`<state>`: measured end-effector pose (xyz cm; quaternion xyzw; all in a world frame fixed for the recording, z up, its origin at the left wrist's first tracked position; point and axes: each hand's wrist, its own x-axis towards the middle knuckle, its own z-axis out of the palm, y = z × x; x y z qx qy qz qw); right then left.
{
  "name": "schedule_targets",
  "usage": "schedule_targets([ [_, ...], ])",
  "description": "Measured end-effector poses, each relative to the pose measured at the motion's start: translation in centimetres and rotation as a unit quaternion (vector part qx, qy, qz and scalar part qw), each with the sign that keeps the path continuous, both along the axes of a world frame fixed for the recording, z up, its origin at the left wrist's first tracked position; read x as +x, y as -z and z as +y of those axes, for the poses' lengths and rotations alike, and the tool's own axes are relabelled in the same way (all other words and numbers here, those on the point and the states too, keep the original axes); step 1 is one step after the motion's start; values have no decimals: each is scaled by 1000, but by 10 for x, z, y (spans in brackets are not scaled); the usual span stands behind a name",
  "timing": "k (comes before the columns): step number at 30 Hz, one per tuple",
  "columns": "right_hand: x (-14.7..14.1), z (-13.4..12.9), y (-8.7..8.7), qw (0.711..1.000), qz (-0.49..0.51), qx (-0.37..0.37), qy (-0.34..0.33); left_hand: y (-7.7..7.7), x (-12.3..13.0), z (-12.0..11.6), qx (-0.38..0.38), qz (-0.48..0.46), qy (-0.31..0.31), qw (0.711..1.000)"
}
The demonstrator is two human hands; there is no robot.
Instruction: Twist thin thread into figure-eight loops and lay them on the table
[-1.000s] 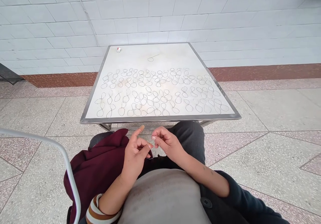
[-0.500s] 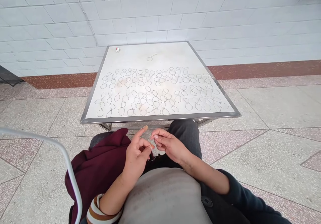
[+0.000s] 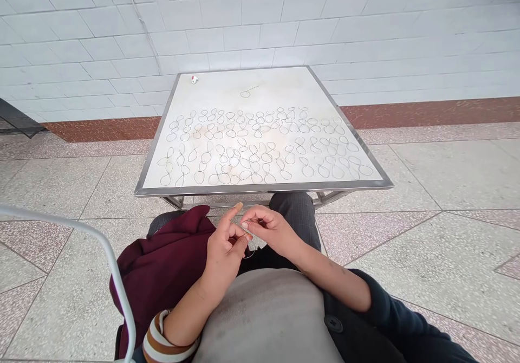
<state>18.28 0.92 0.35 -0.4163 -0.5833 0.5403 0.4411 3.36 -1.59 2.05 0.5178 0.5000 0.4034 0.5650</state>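
One thin loop (image 3: 251,257), right fingers (image 3: 257,228) nearer left fingers (image 3: 241,244)

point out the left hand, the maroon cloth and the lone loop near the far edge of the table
left hand (image 3: 224,250), head view, on the back of the hand
maroon cloth (image 3: 164,268), head view, on its middle folds
lone loop (image 3: 249,91), head view, where the ring meets its tail

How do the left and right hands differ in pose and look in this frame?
The left hand points its index finger out toward the table; the right hand curls its index finger toward the thumb. A striped cuff circles the left forearm, while a plain dark sleeve covers part of the right arm. Both are bare and close together.
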Motion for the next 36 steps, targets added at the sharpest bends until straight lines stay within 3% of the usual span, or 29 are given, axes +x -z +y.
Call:
schedule_targets([
  [8,7,1,4,994,81,-77,-8,0,-4,5,-46,-80,-44,995],
  [17,5,2,6,997,65,-51,2,0,-4,5,-45,-76,-44,995],
  [21,5,2,8,998,-46,10,28,-1,-1,5,-42,-54,-42,997],
  [27,1,1,7,969,-168,161,76,0,1,5,-31,-34,-34,998],
  [36,1,-3,15,971,-162,158,73,4,2,6,-41,-56,-34,997],
])
